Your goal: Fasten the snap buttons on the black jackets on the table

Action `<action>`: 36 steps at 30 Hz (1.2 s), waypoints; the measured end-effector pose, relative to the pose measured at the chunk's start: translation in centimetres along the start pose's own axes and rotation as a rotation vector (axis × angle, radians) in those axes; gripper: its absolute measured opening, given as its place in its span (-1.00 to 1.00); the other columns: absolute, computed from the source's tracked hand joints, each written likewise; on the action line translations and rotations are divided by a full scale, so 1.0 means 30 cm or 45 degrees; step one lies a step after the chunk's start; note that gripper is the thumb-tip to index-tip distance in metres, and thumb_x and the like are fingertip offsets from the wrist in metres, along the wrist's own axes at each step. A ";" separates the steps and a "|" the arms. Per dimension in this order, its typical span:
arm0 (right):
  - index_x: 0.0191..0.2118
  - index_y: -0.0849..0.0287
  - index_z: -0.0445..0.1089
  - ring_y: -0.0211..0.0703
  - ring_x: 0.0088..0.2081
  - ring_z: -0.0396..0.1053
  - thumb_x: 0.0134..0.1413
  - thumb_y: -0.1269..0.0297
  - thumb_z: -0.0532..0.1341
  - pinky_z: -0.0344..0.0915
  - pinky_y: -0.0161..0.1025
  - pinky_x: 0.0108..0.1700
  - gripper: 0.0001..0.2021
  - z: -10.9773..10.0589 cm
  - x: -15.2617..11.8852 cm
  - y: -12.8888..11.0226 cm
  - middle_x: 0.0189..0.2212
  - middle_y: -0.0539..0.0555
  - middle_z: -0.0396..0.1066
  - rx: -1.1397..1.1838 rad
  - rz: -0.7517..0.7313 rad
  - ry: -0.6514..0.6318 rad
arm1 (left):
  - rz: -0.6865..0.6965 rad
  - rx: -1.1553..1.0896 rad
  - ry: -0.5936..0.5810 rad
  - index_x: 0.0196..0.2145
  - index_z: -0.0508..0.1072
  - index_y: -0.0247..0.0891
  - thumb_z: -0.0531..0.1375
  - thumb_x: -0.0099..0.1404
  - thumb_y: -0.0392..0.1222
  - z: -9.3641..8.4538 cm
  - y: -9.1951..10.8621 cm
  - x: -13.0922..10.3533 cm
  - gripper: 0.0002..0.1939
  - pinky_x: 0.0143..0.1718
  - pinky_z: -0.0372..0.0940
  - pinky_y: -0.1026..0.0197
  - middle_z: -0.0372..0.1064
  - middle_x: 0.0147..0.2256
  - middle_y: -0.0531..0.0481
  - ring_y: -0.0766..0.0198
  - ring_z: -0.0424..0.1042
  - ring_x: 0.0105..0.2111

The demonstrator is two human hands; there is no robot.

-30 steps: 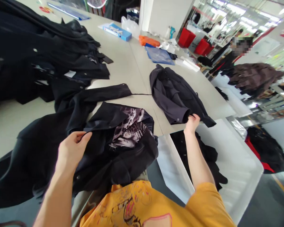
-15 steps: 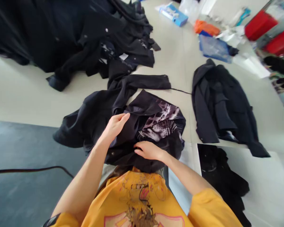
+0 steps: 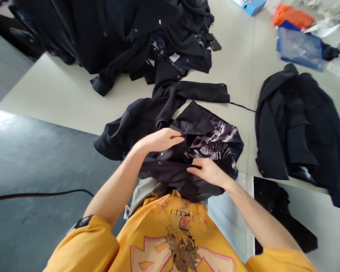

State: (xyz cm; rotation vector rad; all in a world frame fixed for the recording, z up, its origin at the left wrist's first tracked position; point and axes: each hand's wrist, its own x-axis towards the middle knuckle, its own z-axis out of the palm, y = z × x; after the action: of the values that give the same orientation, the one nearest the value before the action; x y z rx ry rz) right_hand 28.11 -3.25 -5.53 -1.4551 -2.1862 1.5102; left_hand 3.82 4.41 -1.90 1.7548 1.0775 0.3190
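A dark garment [image 3: 141, 117] with a grey-and-white animal print lining lies bunched at the table's front edge and hangs over it toward my body. My left hand [image 3: 166, 139] pinches its dark cloth beside the printed part, thumb and fingers together. To the right and nearer my body, my right hand [image 3: 206, 170] is closed on the edge of the same garment, below the print. Small snaps show on the cloth between my forearm and the print. One sleeve stretches out to the right on the table.
A large heap of dark clothes [image 3: 102, 34] covers the back left. A folded dark jacket [image 3: 308, 124] lies right, near an orange bundle [image 3: 291, 17] and blue plastic bag [image 3: 300, 47]. Black cloth [image 3: 283, 219] sits below the table. A cable [image 3: 45, 194] crosses at left.
The view has shifted left, so things appear farther right. My left hand has moved along the garment toward the print, and the cloth near my body lies flatter, with snaps showing.
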 end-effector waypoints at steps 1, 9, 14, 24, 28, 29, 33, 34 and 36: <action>-0.57 0.17 0.20 -0.28 -0.45 0.13 0.19 0.00 0.22 0.02 -0.28 -0.38 -0.56 -0.024 -0.013 -0.021 -0.55 -0.07 0.23 0.005 0.025 0.051 | 0.025 0.035 0.000 -0.58 0.10 -0.25 0.09 0.33 0.02 -0.015 0.008 0.002 -0.57 -0.55 -0.06 0.29 -0.02 -0.59 0.14 0.41 -0.01 -0.57; -0.37 0.17 0.42 -0.25 -0.31 0.26 0.23 0.09 0.21 0.16 -0.29 -0.22 -0.74 -0.068 -0.104 -0.073 -0.37 -0.04 0.33 0.364 -0.094 -0.433 | 0.201 0.128 0.073 -0.58 0.06 -0.25 0.10 0.34 -0.11 -0.132 0.139 0.038 -0.60 -0.54 -0.10 0.28 -0.10 -0.59 0.16 0.45 -0.06 -0.59; -0.45 0.19 0.37 -0.27 -0.36 0.19 0.22 0.04 0.22 0.10 -0.29 -0.30 -0.66 -0.043 -0.142 -0.002 -0.46 -0.06 0.25 0.424 0.087 -0.131 | 0.261 0.133 0.277 -0.60 0.05 -0.25 0.10 0.37 -0.18 -0.192 0.180 0.047 -0.59 -0.50 -0.11 0.30 -0.15 -0.57 0.16 0.48 -0.08 -0.57; -0.40 0.16 0.55 -0.12 -0.31 0.40 -0.10 0.04 0.45 0.29 -0.16 -0.13 -0.72 0.024 -0.060 -0.070 -0.42 0.04 0.51 1.467 0.416 0.400 | 0.335 0.241 0.268 -0.46 0.32 -0.28 0.08 0.43 -0.17 0.054 0.086 -0.037 -0.71 -0.43 0.09 0.31 0.20 -0.52 0.12 0.40 0.19 -0.51; -0.36 0.19 0.57 -0.04 -0.22 0.45 -0.14 0.11 0.48 0.32 -0.12 -0.07 -0.72 0.035 -0.027 -0.119 -0.39 0.08 0.54 1.723 0.416 0.381 | 0.405 0.322 0.167 -0.23 0.41 -0.27 0.03 0.47 -0.21 0.161 0.049 -0.068 -0.81 -0.32 0.21 0.30 0.39 -0.32 0.00 0.31 0.39 -0.35; -0.35 0.20 0.57 -0.04 -0.20 0.45 -0.15 0.13 0.49 0.33 -0.12 -0.06 -0.72 0.039 -0.025 -0.124 -0.39 0.08 0.54 1.757 0.413 0.391 | 0.412 0.330 0.151 -0.20 0.41 -0.26 0.01 0.48 -0.21 0.175 0.043 -0.074 -0.81 -0.32 0.23 0.30 0.39 -0.30 -0.01 0.30 0.40 -0.34; -0.32 0.22 0.56 -0.02 -0.16 0.46 -0.18 0.13 0.50 0.35 -0.11 -0.03 -0.68 0.055 -0.025 -0.134 -0.35 0.08 0.55 1.831 0.401 0.452 | 0.438 0.328 0.144 -0.18 0.40 -0.27 -0.03 0.50 -0.20 0.194 0.028 -0.089 -0.78 -0.30 0.27 0.29 0.37 -0.31 -0.02 0.29 0.42 -0.34; -0.32 0.22 0.56 -0.02 -0.16 0.46 -0.19 0.11 0.50 0.36 -0.10 -0.04 -0.67 0.059 -0.026 -0.135 -0.35 0.08 0.55 1.831 0.405 0.469 | 0.447 0.336 0.147 -0.18 0.39 -0.27 -0.03 0.50 -0.20 0.195 0.026 -0.091 -0.77 -0.29 0.28 0.29 0.37 -0.31 -0.02 0.29 0.42 -0.33; -0.33 0.22 0.55 -0.01 -0.16 0.47 -0.19 0.08 0.49 0.37 -0.10 -0.05 -0.65 0.067 -0.025 -0.139 -0.36 0.08 0.55 1.802 0.414 0.502 | 0.459 0.375 0.160 -0.16 0.39 -0.26 -0.05 0.50 -0.19 0.199 0.025 -0.092 -0.77 -0.29 0.30 0.27 0.38 -0.29 -0.04 0.28 0.43 -0.32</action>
State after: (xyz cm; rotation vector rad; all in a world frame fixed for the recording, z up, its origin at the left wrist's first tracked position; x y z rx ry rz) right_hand 24.74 -5.33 -3.02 -1.2865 -0.3156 1.8904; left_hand 6.49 -1.49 -3.26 2.2237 0.9258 0.5191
